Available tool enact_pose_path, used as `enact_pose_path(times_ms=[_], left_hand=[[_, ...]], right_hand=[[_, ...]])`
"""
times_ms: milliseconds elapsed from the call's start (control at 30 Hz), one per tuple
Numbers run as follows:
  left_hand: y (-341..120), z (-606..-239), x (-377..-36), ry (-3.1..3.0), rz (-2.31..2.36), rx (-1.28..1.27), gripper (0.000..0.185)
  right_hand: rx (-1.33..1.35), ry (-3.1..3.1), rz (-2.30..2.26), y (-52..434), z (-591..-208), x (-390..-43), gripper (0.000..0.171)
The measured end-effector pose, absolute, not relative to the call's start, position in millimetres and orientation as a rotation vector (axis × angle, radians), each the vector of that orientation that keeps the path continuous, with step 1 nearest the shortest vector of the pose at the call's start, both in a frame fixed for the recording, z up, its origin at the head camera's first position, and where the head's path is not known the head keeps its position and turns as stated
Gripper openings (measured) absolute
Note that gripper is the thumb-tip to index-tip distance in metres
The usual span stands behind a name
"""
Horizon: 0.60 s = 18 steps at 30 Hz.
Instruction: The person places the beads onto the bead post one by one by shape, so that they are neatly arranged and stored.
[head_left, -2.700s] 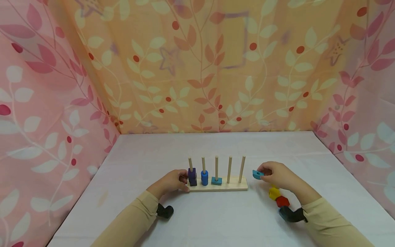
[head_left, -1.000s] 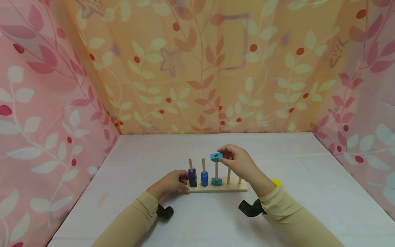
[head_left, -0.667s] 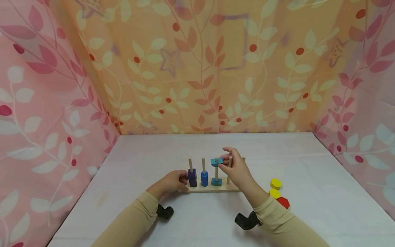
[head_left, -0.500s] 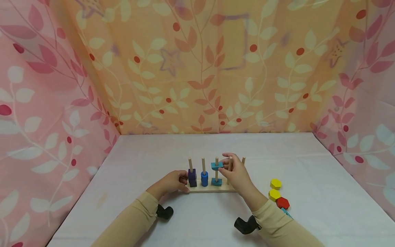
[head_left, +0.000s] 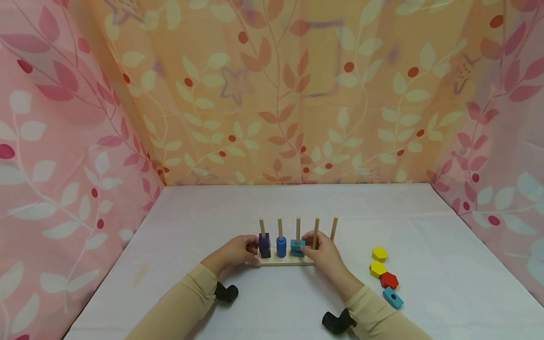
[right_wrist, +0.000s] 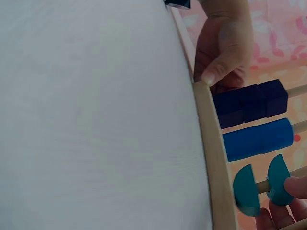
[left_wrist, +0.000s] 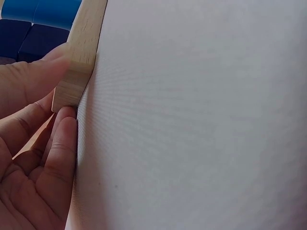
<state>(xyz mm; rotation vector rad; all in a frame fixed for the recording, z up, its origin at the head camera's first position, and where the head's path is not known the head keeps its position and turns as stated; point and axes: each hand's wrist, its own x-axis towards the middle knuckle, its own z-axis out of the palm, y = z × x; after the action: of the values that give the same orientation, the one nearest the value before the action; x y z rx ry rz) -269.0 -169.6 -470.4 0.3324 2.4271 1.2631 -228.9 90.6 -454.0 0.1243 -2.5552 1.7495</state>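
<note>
A wooden peg stand [head_left: 284,262] with a row of upright pegs sits on the table. My left hand [head_left: 235,249] grips its left end; in the left wrist view the thumb [left_wrist: 36,79] is on top, with fingers at the end and underside. Dark purple blocks [head_left: 264,245] fill the first peg's lower part, blue cylinders [head_left: 281,247] the second's. My right hand [head_left: 326,255] pinches a teal half-round block [right_wrist: 278,179] threaded on the third peg. Below it sits another teal half-round block [right_wrist: 246,190], with a short gap of peg between them.
Right of the stand lie two yellow hexagonal blocks [head_left: 379,254], a red block [head_left: 389,280] and a loose teal block [head_left: 393,298] with a hole. The fourth peg [head_left: 316,229] and fifth peg [head_left: 334,229] carry no blocks. Floral cloth [head_left: 272,118] hangs behind the table.
My right hand has brought a teal block from the right to the third peg, threaded it over the top and slid it down close to the lower one. The left hand stays put.
</note>
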Motion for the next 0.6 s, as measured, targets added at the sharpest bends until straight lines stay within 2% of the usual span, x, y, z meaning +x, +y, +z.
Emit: enact_pose_path(times_ms=[367, 600], left_hand=[[-168.0, -467.6, -267.6, 2.441, 1.253, 0.347, 0.038], [-168.1, -465.5, -265.6, 2.455, 1.225, 0.328, 0.039]], right_hand=[[0.244, -2.520, 1.708, 93.3, -461.1, -226.8, 0.029], [0.191, -2.574, 1.674, 91.5, -463.6, -230.0, 0.036]])
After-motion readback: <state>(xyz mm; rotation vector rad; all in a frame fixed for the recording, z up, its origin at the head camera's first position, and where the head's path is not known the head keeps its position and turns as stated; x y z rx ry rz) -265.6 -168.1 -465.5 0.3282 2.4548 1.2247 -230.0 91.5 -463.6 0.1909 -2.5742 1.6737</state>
